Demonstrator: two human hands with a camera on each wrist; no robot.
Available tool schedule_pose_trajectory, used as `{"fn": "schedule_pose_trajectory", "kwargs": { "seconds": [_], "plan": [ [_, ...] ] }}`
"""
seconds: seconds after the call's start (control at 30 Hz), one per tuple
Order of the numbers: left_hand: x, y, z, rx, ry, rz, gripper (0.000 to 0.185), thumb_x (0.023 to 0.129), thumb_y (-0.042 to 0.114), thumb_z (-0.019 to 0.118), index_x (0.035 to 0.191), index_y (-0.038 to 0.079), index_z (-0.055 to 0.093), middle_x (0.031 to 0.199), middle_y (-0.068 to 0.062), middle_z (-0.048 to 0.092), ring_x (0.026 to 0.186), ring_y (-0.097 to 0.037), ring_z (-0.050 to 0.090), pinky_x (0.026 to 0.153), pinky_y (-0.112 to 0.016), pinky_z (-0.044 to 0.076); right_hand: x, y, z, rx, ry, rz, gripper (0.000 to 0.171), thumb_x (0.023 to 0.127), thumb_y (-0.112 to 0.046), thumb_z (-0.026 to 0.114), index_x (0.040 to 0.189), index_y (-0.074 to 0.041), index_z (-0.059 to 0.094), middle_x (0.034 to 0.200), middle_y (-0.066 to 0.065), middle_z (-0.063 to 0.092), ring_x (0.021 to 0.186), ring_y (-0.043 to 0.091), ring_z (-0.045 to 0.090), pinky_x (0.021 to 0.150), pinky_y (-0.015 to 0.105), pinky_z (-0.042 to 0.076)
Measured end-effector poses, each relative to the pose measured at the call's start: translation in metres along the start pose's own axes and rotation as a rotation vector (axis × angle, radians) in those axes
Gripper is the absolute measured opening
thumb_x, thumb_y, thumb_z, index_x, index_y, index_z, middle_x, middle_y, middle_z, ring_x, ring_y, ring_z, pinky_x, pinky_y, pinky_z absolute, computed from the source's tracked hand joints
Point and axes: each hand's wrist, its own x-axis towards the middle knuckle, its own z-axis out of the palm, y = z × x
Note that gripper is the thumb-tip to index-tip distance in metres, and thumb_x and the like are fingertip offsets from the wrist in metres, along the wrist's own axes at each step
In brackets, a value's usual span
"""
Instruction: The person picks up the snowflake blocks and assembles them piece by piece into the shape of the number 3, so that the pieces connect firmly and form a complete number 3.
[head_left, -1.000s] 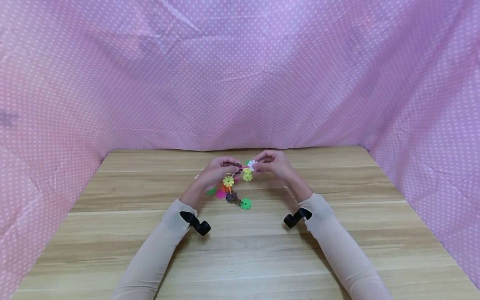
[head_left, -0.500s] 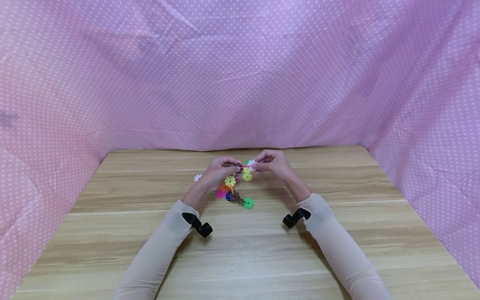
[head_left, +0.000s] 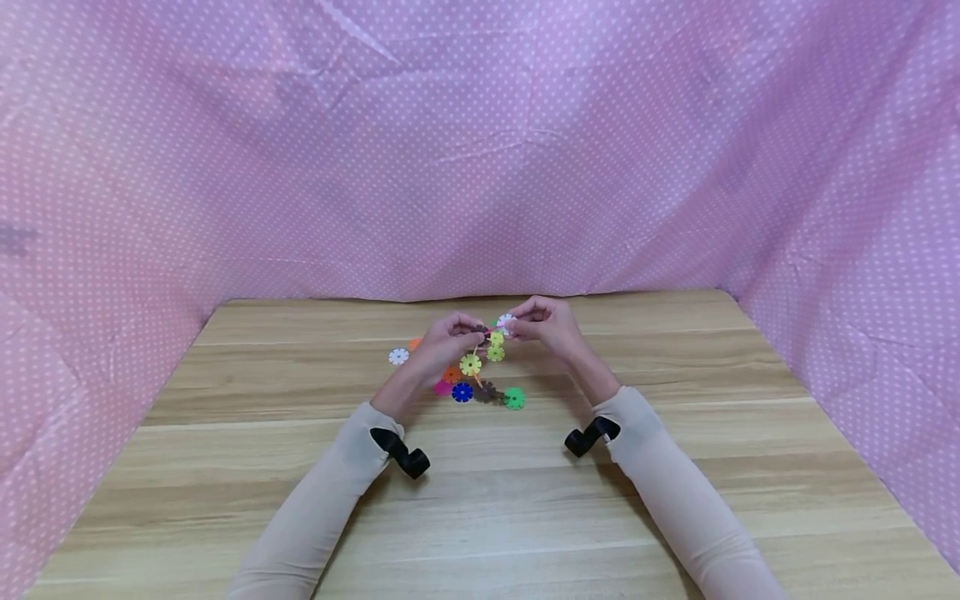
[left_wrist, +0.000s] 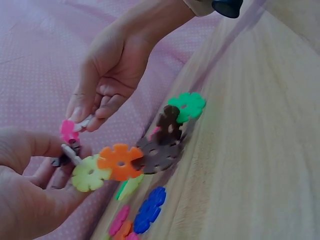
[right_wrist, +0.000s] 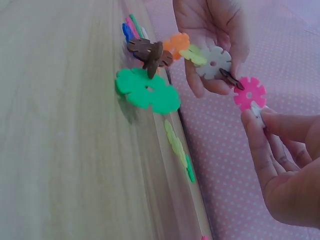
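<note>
Left hand [head_left: 444, 343] pinches chain of plastic discs [head_left: 480, 379] above bench [head_left: 675, 350]. Right hand [head_left: 546, 323] pinches white disc [head_left: 506, 324] joined to pink disc [right_wrist: 249, 93].

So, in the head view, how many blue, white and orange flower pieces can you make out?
Blue: 1, the blue piece
White: 2, the loose white piece and the pinched white piece
Orange: 2, the loose orange piece, half hidden, and the orange chain piece
Total: 5
</note>
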Motion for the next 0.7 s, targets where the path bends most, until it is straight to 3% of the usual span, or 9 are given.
{"fn": "schedule_pose_trajectory", "kwargs": {
  "seconds": [0.23, 0.37, 0.5, 0.7],
  "plan": [
    [-0.001, 0.001, -0.009, 0.114, -0.128, -0.049, 0.024, 0.099, 0.004, 0.058, 0.122, -0.001, 0.059, 0.110, -0.007, 0.064, 0.098, -0.017, 0.062, 0.082, -0.023, 0.056, 0.000, 0.000, -0.001, -0.081, -0.070, 0.031, 0.026, 0.087, 0.008, 0.073, 0.111, 0.014, 0.065, 0.081, -0.001, 0.074, 0.072, 0.013, 0.072, 0.085, 0.048, 0.061],
    [0.000, 0.001, -0.011, 0.123, -0.176, -0.038, 0.030, 0.100, 0.011, 0.061, 0.128, 0.000, 0.060, 0.122, -0.015, 0.063, 0.102, -0.016, 0.062, 0.087, -0.030, 0.058, 0.000, -0.001, 0.001, -0.093, -0.099, 0.027, 0.028, 0.088, 0.006, 0.074, 0.113, 0.014, 0.065, 0.084, 0.000, 0.073, 0.075, 0.013, 0.071, 0.087, 0.049, 0.061],
    [0.000, 0.001, -0.010, 0.119, -0.162, -0.024, 0.032, 0.099, 0.018, 0.066, 0.127, 0.004, 0.061, 0.123, -0.016, 0.063, 0.104, -0.019, 0.063, 0.091, -0.040, 0.059, -0.003, -0.002, 0.004, -0.138, -0.120, 0.009, 0.025, 0.088, 0.001, 0.076, 0.111, 0.009, 0.069, 0.088, 0.005, 0.072, 0.078, 0.015, 0.069, 0.090, 0.054, 0.060],
    [0.000, 0.001, -0.009, 0.145, -0.119, -0.003, 0.028, 0.096, 0.018, 0.071, 0.121, 0.007, 0.065, 0.110, -0.005, 0.064, 0.097, -0.018, 0.062, 0.079, -0.027, 0.057, -0.005, -0.003, 0.009, -0.205, -0.133, 0.006, 0.023, 0.088, -0.007, 0.078, 0.109, 0.002, 0.073, 0.091, 0.005, 0.074, 0.084, 0.022, 0.069, 0.092, 0.059, 0.057]
  ]
}}
